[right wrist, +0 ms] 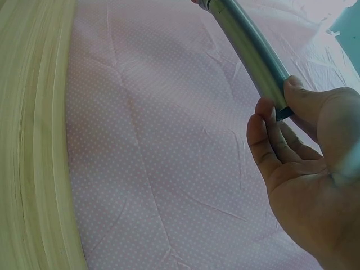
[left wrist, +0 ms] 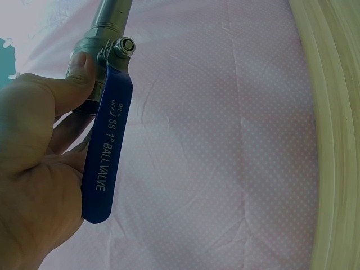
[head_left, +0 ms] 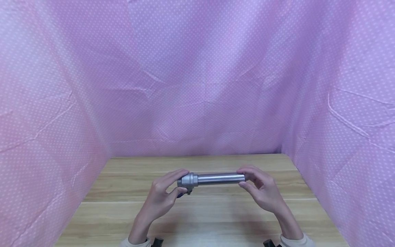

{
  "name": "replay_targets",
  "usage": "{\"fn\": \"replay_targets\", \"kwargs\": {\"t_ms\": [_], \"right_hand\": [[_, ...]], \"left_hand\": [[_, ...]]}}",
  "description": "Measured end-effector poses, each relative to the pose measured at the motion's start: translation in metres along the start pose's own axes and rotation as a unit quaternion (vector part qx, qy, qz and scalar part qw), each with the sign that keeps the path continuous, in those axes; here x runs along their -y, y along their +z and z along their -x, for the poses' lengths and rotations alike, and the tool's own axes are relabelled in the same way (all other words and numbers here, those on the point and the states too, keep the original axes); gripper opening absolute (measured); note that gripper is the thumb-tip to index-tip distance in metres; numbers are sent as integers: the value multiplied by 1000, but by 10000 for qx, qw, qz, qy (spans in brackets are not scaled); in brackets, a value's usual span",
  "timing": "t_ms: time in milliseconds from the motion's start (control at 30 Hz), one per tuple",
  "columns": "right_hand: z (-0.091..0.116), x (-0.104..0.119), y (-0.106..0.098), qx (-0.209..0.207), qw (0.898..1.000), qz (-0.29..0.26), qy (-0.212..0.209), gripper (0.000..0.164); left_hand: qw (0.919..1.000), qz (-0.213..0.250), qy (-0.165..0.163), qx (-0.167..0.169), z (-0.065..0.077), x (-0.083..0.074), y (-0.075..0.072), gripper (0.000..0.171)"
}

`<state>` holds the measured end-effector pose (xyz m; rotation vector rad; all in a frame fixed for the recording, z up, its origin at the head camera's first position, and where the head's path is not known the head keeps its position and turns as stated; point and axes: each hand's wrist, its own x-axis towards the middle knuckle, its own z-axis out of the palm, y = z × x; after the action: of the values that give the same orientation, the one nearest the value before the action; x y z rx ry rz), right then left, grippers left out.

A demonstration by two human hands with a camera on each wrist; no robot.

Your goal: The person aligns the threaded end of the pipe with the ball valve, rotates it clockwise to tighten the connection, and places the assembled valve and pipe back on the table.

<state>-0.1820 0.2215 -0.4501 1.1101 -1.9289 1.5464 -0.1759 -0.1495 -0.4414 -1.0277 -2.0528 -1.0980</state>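
Note:
My left hand (head_left: 161, 197) grips a steel ball valve (head_left: 187, 179) by its body, thumb on the near side. In the left wrist view the valve's blue lever handle (left wrist: 107, 146) lies alongside the hand, lettered "SS 1" BALL VALVE" with on and off marks. A shiny steel pipe (head_left: 220, 178) runs from the valve's right end, its threads partly showing at the joint. The far end of that pipe is pinched between thumb and fingers of my right hand (head_left: 262, 190). Valve and pipe are held level, in one line, above the table.
A wood-grain table (head_left: 200, 212) spreads beneath both hands. Pink cloth with white dots (head_left: 197, 85) hangs behind the table and along its left and right sides. Dark wrist-worn pieces show at the bottom edge by both sleeves.

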Motion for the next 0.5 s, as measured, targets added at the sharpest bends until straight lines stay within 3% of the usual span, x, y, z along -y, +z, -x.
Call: {"fn": "replay_targets", "kwargs": {"t_ms": [267,500], "right_hand": [[2,4,0,56,9982,369,470,47],[1,2,0,31,9988,284,385,49]], "left_hand": [[10000,-1,3,12,1,1,0,66],[10000,4,9,-32,0,1,0,66]]}}
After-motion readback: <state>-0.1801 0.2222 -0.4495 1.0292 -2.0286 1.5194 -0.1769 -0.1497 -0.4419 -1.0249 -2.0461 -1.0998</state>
